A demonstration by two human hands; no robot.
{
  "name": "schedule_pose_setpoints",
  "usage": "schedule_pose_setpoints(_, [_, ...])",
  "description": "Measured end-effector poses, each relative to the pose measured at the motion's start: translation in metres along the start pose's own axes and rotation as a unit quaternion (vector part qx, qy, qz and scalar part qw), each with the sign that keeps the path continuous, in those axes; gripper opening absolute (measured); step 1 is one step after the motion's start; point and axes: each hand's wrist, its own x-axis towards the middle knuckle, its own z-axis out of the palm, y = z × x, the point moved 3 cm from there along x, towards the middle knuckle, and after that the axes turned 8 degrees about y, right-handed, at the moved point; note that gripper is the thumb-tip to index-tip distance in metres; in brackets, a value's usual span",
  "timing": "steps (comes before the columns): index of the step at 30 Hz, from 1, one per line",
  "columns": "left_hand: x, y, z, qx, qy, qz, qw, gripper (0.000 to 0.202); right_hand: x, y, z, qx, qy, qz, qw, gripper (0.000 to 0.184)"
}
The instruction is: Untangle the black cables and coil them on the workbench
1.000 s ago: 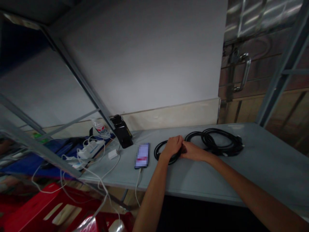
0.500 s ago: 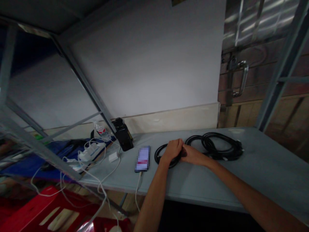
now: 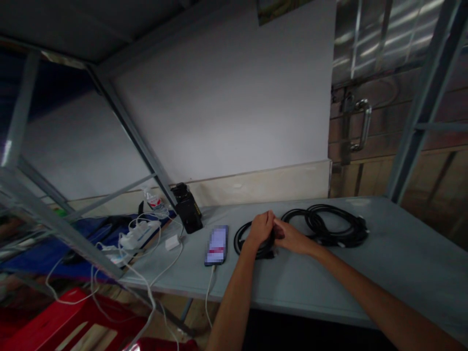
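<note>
Round coil of thin black cable (image 3: pixel 266 251), right of lower centre, is overlapped on its right side by the bare left hand (image 3: pixel 262 228), the nearer; fingertips are met by the bare right hand's (image 3: pixel 293 238). Fingers curled; whether cable is pinched can't be told.

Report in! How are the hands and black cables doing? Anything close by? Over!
Left hand, right hand: meeting at left coil, grip partly hidden. Left coil: looped on grey board. Nearby: phone to its left, right coil to its right.
</note>
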Motion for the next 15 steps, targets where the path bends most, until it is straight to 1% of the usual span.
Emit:
schedule_pose_setpoints(3, [0.001,-0.002,-0.002,0.011,0.006,-0.004,1.000,0.054,0.000,-0.008,0.000,0.012,0.005,0.001,1.000,0.063])
schedule_pose_setpoints(7, [0.004,-0.010,-0.006,0.027,0.019,-0.018,0.999,0.049,0.000,-0.011,-0.001,0.020,0.004,-0.007,1.000,0.041])
schedule_pose_setpoints(8, [0.005,-0.012,-0.006,0.031,0.023,-0.025,0.999,0.047,0.001,-0.010,-0.001,0.017,0.007,-0.006,1.000,0.038])
schedule_pose_setpoints(11, [0.005,-0.019,-0.009,0.039,0.041,-0.062,0.996,0.047,0.002,-0.004,-0.002,0.006,0.025,-0.007,1.000,0.040])
schedule_pose_setpoints(15, [0.006,-0.025,-0.016,0.045,0.061,-0.104,0.992,0.047,0.005,-0.001,-0.004,-0.006,0.055,-0.034,0.998,0.041])
